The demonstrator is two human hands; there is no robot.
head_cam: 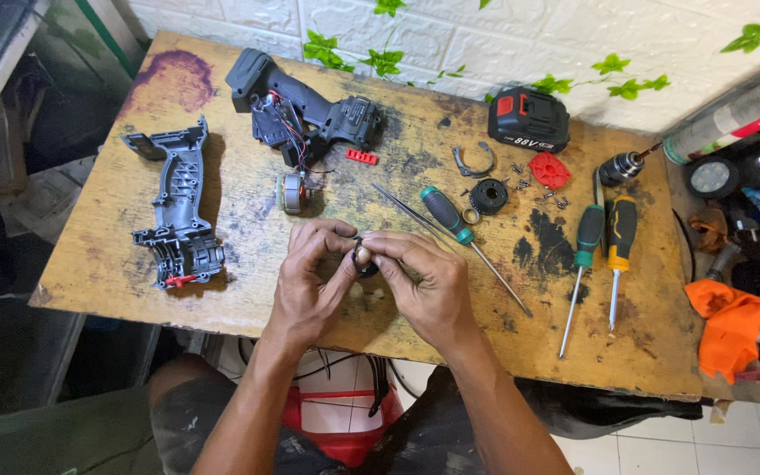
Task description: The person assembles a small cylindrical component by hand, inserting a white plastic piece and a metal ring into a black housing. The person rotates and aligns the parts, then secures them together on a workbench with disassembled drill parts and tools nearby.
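Observation:
My left hand (310, 277) and my right hand (424, 281) meet over the front middle of a worn wooden table (222, 299). Together their fingertips pinch a small round black part (362, 258) with a pale centre; most of it is hidden by my fingers. Behind my hands lie a small motor (292, 192), thin tweezers (406, 209) and a green-handled screwdriver (455, 227). An opened dark drill body (310, 110) with red wires showing lies at the back. Its separate grey shell half (178, 211) lies at the left.
At the back right sit a black and red battery pack (529, 119), a red cap (549, 169), a black gear ring (488, 195), loose screws and a drill chuck (622, 167). Two more screwdrivers (600, 255) lie at the right. Orange cloth (732, 321) lies past the table's right edge.

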